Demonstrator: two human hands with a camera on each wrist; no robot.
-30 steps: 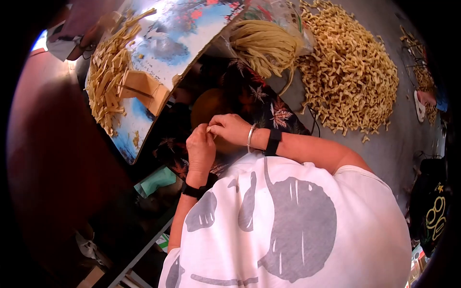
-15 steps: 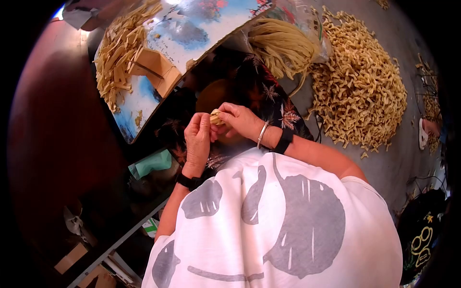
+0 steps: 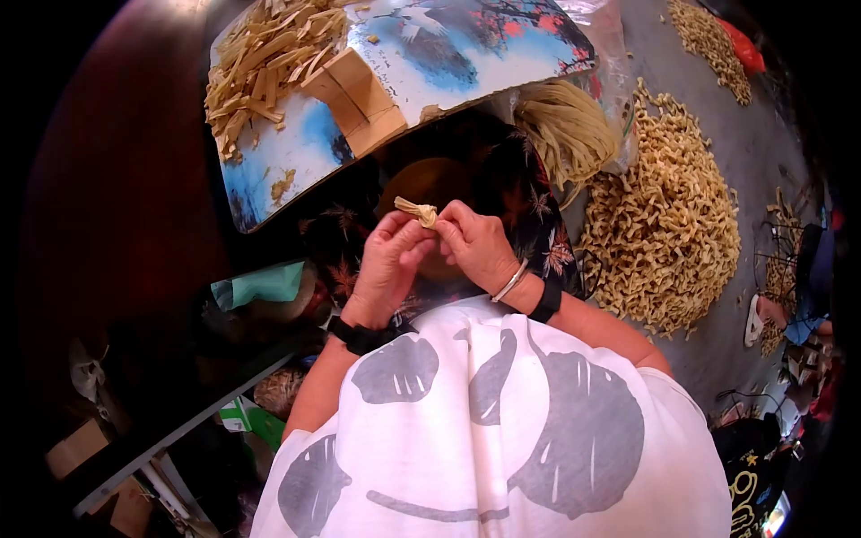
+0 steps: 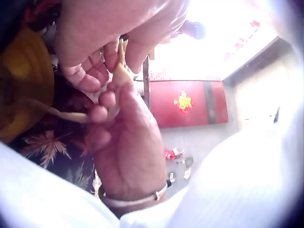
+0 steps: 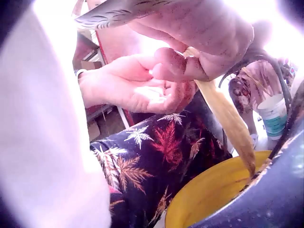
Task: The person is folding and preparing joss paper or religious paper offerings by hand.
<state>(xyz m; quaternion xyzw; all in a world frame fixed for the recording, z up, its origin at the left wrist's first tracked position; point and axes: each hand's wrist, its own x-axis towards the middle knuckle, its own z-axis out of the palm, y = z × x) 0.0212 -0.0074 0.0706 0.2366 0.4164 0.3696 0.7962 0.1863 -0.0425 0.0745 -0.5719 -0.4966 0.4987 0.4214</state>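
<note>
Between both hands, above the lap, is a small knotted bundle of pale yellow strips point(image 3: 420, 212), its strip ends sticking out toward the upper left. The left hand point(image 3: 387, 265) pinches it from the left with thumb and fingers. From the right, the right hand point(image 3: 481, 248) pinches its knotted end. In the left wrist view the bundle point(image 4: 122, 73) shows between the fingertips of the two hands. A long flat strip point(image 5: 228, 121) hangs from the right hand point(image 5: 199, 38) toward a yellow basin point(image 5: 204, 190) in the right wrist view.
A painted board point(image 3: 309, 134) ahead bears loose strips point(image 3: 269, 63) and a wooden block piece point(image 3: 359, 103). Long strips point(image 3: 569, 130) lie in plastic beside it. A large heap of knotted pieces point(image 3: 664, 224) covers floor at the right. Green cloth point(image 3: 260, 285) lies at the left.
The head view has shifted, so the board and heap sit differently. Both hands have turned and parted slightly, and the knotted bundle between them shows more fully than before.
</note>
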